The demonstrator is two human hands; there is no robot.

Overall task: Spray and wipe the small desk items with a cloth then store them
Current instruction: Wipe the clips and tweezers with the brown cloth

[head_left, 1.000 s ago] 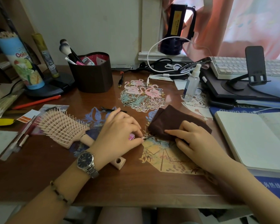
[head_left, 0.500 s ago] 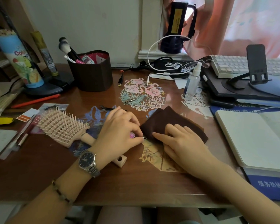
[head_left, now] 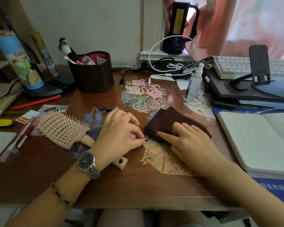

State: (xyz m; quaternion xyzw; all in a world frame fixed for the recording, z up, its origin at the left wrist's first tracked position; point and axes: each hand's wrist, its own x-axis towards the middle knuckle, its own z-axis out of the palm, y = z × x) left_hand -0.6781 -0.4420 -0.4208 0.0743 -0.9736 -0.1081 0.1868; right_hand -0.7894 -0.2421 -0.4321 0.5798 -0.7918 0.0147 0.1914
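The right hand (head_left: 188, 141) has slid the brown cloth (head_left: 170, 122) leftward up to the left hand (head_left: 120, 133).

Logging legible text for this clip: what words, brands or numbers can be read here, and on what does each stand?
"Colo", cut off: on the blue pencil tube.
"YOUNG'S CHOICE", partly seen, upside down: on the black strap.
Chinese characters, then "95", cut off: on the blue mat.
Pale letters on the blue edge above the notebook: too blurred to read.
Yellow label on the flashlight: too small to read.
Watch dial: unreadable.

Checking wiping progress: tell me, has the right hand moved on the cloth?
Yes. The right hand slid left along the cloth, closer to the hairbrush.
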